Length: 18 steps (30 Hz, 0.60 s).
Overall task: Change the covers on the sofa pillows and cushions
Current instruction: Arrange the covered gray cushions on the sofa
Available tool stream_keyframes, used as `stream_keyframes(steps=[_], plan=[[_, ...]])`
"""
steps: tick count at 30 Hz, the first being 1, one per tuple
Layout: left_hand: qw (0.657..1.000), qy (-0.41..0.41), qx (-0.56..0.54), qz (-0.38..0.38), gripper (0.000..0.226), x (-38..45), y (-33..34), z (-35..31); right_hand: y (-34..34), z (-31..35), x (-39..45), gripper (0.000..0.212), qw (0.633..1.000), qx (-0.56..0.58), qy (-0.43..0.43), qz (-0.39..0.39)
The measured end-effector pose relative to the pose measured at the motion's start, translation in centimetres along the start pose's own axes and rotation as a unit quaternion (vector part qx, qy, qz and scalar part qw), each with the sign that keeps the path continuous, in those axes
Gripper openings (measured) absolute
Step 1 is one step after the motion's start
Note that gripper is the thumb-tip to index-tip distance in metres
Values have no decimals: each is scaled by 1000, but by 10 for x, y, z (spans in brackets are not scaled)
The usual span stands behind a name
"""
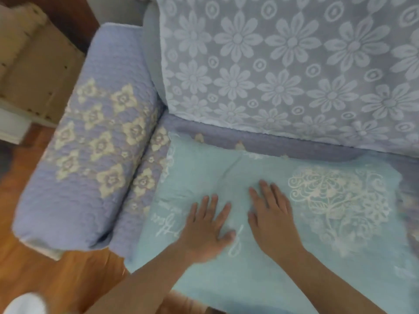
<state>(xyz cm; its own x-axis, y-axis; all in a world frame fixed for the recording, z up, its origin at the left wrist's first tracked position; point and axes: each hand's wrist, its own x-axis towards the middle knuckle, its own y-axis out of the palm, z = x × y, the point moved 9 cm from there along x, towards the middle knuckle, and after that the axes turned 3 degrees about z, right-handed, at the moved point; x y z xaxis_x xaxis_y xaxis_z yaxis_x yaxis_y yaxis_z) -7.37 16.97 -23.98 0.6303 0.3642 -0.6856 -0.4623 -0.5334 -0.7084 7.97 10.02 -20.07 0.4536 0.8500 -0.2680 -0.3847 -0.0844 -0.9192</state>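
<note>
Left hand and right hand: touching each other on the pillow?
Apart. The head view shows the left hand and right hand flat on the pillow, light blue fabric visible between them.

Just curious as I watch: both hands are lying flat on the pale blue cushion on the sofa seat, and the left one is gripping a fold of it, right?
Not quite. In the head view the left hand grips nothing; like the right hand, it lies flat with straight fingers on the pale blue cushion.

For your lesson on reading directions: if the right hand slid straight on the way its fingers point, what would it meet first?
The right hand, flat on the light blue cushion, would probably cross its far edge onto the purple seat cover, then meet the flowered backrest cover.
</note>
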Motion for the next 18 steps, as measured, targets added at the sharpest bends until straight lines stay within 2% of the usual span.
stream_keyframes(steps=[3, 4, 5, 7, 8, 9, 10, 12, 13, 15, 18], plan=[[985, 152, -81, 28, 70, -43, 3, -12, 28, 12, 24, 64, 997, -58, -30, 41], [974, 186, -122, -36, 57, -47, -19, 1, 35, 10, 26, 65, 996, -73, -29, 45], [962, 181, -154, -131, 46, -48, -41, 26, 40, 7, 25, 65, 995, -84, -25, 45], [932, 44, -184, -309, 41, -39, -79, 103, 44, 2, 20, 65, 994, -102, -17, 41], [916, -44, -210, -340, 43, -32, -88, 143, 46, 1, 17, 65, 993, -112, -18, 38], [898, -125, -267, -327, 44, -20, -84, 180, 49, 0, 15, 65, 992, -118, -18, 37], [870, -192, -360, -275, 49, -8, -73, 205, 50, -1, 14, 65, 992, -122, -16, 37], [794, -253, -534, -144, 78, 11, -42, 227, 52, -3, 14, 66, 991, -129, -15, 36], [762, -253, -589, -91, 86, 15, -32, 225, 53, -5, 14, 66, 991, -131, -16, 35], [710, -210, -673, 0, 75, 16, -26, 207, 52, -12, 16, 66, 990, -135, -16, 33], [677, -177, -711, 66, 50, 4, -30, 191, 53, -19, 19, 66, 990, -133, -8, 39]])
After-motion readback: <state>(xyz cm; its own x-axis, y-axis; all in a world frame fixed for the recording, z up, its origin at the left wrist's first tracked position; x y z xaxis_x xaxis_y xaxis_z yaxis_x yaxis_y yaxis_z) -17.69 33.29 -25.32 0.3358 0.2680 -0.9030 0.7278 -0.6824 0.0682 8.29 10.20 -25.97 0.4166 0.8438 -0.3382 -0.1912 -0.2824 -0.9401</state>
